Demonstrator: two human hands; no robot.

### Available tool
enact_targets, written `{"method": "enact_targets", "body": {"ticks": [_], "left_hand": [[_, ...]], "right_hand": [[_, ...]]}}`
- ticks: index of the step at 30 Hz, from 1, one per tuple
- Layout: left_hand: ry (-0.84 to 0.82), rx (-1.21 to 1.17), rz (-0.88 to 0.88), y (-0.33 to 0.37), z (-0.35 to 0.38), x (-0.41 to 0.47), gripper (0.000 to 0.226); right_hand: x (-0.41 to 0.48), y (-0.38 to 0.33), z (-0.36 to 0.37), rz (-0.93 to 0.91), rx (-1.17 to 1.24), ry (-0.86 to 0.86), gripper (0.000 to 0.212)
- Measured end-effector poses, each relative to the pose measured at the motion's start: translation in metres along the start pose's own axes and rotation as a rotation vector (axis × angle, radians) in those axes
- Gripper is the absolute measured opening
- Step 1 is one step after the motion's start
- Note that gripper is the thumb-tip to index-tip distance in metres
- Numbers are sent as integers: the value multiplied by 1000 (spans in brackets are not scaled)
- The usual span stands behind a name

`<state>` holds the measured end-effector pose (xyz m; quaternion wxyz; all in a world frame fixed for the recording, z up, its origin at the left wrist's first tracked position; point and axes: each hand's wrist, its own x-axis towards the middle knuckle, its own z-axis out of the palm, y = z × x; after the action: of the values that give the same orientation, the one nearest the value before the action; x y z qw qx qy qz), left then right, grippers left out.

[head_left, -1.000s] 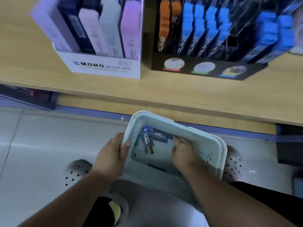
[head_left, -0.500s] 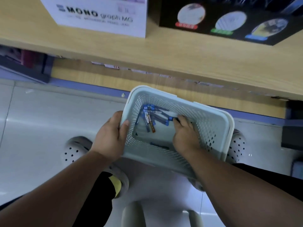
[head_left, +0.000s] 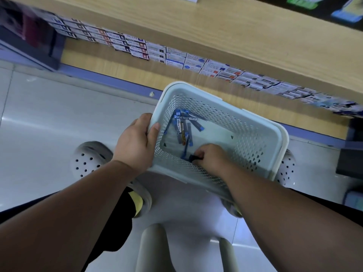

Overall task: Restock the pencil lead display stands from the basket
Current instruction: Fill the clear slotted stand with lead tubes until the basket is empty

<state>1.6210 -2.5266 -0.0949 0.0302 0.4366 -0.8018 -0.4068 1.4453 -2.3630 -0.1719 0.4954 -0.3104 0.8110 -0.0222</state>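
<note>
Pale perforated basket [head_left: 247, 134] holds slim blue lead cases [head_left: 183, 132], one perhaps black.

Left hand [head_left: 135, 142] grips the basket [head_left: 252, 132] by its rim; right hand [head_left: 213, 159] pinches what seems a dark lead case [head_left: 193, 158] inside.

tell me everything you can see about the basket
The basket is pale blue-green plastic, rectangular with rounded corners, a thick rim, perforated walls and a solid floor. It is tilted, in front of the wooden shelf. The left hand grips its left rim, thumb inside. The right hand reaches in and pinches a small dark item by the near wall. A few blue lead packs lie loose on its floor, toward the left.
</note>
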Motion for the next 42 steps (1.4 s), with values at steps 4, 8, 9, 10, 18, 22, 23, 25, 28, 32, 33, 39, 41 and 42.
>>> {"method": "enact_targets", "body": {"ticks": [4, 8, 9, 10, 18, 22, 23, 25, 28, 32, 33, 39, 41, 42], "left_hand": [[18, 4, -1, 1, 1, -1, 39], [26, -1, 7, 1, 1, -2, 39], [26, -3, 9, 0, 1, -1, 39], [27, -6, 13, 0, 1, -1, 39], [27, 11, 26, 0, 1, 0, 38], [33, 11, 18, 1, 1, -1, 35], [34, 11, 19, 0, 1, -1, 35], [35, 8, 22, 0, 1, -1, 34], [31, 9, 27, 1, 0, 0, 34], [15, -1, 43, 1, 0, 0, 36], [8, -5, 43, 1, 0, 0, 36], [-14, -7, 35, 2, -2, -1, 36], [-20, -10, 27, 1, -2, -1, 35], [-22, -12, 25, 1, -3, -1, 35]], "right_hand": [[1, -7, 3, 5, -50, -6, 20], [0, -8, 0, -2, -59, 15, 13], [0, -7, -2, -3, -49, 10, 12], [1, -7, -2, -6, -37, -1, 12], [1, -4, 7, 20, -4, -116, 18], [-4, -3, 6, -7, 40, -71, 18], [-5, -3, 6, -19, 56, -63, 19], [-6, -4, 7, -38, 75, -68, 19], [-4, -8, 5, -55, 60, -126, 19], [-2, -13, -4, -83, -38, -201, 16], [-2, -13, -6, -84, -10, -173, 17], [11, -27, -24, -34, 367, 309, 24], [16, -34, -26, -53, 407, 282, 45], [18, -36, -24, -63, 400, 256, 53]]}}
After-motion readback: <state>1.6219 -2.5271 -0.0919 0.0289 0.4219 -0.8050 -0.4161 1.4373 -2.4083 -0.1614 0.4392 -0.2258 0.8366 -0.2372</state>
